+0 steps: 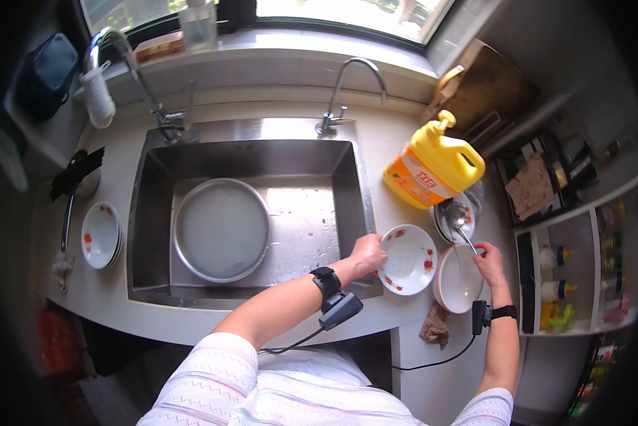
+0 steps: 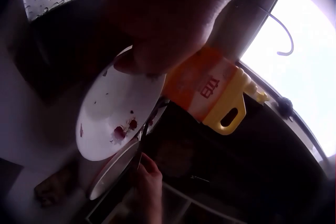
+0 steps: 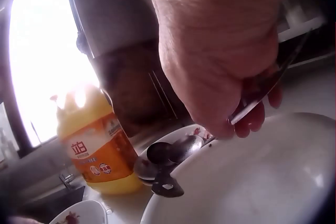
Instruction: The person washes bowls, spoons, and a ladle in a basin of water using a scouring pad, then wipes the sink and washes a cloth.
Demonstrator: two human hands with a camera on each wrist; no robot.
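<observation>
My left hand (image 1: 368, 255) pinches the rim of a white bowl with red flowers (image 1: 408, 264), tilted beside the sink. Loose specks lie inside that bowl. To its right, my right hand (image 1: 491, 264) grips a thin metal spoon handle (image 3: 257, 102) above a plain white bowl (image 1: 464, 282). The spoon's shiny head (image 3: 187, 148) lies over another flowered bowl (image 1: 468, 211) behind. Next to it in the right wrist view are a dark spoon head (image 3: 159, 153) and a dark utensil end with a hole (image 3: 168, 184).
A yellow detergent jug (image 1: 432, 163) stands behind the bowls. The steel sink (image 1: 305, 273) holds a round pan of cloudy water (image 1: 223, 231). Stacked flowered bowls (image 1: 100, 238) sit left of the sink. Two faucets rise behind it. A crumpled brown cloth (image 1: 434, 328) lies at the counter's front edge.
</observation>
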